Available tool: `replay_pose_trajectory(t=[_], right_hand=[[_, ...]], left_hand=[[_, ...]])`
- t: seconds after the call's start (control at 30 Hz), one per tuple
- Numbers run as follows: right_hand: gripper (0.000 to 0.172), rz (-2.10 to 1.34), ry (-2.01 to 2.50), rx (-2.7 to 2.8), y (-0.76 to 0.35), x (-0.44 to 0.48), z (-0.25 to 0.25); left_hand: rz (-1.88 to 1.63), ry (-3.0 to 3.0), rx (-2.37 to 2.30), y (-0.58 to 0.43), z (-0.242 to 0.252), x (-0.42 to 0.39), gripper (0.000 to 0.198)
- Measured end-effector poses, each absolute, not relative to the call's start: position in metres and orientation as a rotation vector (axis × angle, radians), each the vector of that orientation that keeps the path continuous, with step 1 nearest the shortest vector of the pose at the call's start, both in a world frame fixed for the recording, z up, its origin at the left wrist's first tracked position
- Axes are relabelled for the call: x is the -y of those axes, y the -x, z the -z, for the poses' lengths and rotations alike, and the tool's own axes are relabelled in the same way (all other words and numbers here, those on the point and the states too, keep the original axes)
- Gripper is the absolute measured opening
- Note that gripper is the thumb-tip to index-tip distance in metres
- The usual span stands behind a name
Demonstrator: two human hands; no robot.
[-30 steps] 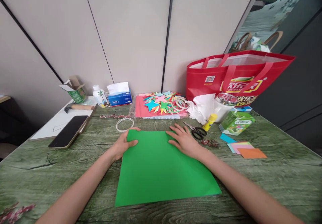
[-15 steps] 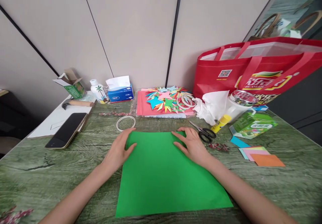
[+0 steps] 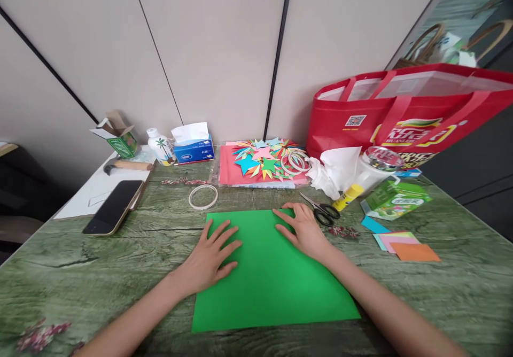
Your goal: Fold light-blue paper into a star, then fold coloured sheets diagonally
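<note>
A green paper sheet lies flat on the green wood-grain table in front of me. My left hand rests palm down on the sheet's left side, fingers spread and open. My right hand lies flat on the sheet's far right corner, fingers stretched out. Neither hand holds anything. Black-handled scissors lie just right of my right hand.
A phone and a white tape ring lie to the left. Coloured paper stars on a pink sheet, a tissue box, a glue stick, a red bag and small paper squares fill the back and right.
My left hand has slid from the sheet's far left corner back toward me and now lies flat on its left side. My right hand has stayed at the far right corner.
</note>
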State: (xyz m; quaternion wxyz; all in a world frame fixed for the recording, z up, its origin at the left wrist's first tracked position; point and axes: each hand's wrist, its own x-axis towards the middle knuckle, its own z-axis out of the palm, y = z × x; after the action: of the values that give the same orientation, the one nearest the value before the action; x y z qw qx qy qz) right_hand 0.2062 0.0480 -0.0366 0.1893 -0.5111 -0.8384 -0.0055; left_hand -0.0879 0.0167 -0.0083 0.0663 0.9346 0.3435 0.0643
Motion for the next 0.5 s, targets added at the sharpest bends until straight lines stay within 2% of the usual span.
replay_pose_trajectory(t=[0.27, 0.4, 0.5], right_hand=[[0.038, 0.111, 1.458, 2.404, -0.205, -0.036, 0.020], [0.041, -0.029, 1.390, 2.519, -0.212, 0.015, -0.009], [0.052, -0.181, 1.317, 2.631, -0.221, 0.063, -0.016]], left_hand=[[-0.116, -2.850, -0.947, 0.079, -0.022, 0.002, 0.040], [0.022, -2.824, -0.868, 0.078, -0.040, 0.038, 0.058], [0.157, -2.803, -0.918, 0.079, -0.036, 0.066, 0.069]])
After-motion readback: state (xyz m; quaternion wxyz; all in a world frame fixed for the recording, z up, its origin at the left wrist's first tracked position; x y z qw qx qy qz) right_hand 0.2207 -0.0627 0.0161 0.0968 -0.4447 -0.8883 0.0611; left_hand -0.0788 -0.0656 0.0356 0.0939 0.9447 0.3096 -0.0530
